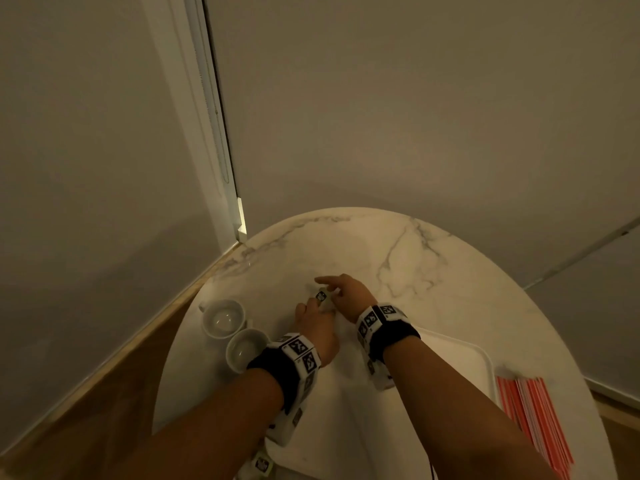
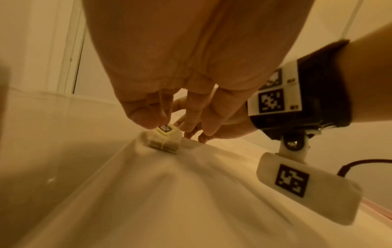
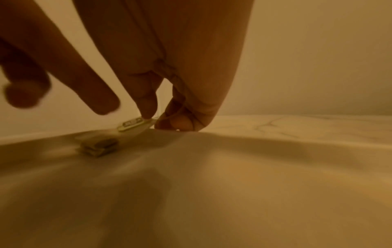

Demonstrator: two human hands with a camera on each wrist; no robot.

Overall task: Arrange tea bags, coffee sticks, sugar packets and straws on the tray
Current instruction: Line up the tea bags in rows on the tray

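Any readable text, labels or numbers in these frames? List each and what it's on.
None can be read.
Tea bag tag: dark print, too blurred to read.
Right wrist band: square black-and-white marker codes with tiny characters beside them, too small to read.
Left wrist band: marker codes only, no legible words.
Straws: red and white stripes, no text.

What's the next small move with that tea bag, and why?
Probably lift the tea bag clear and carry it back to the tray: both the left hand and right hand pinch it at its tag on the marble table, outside the tray.
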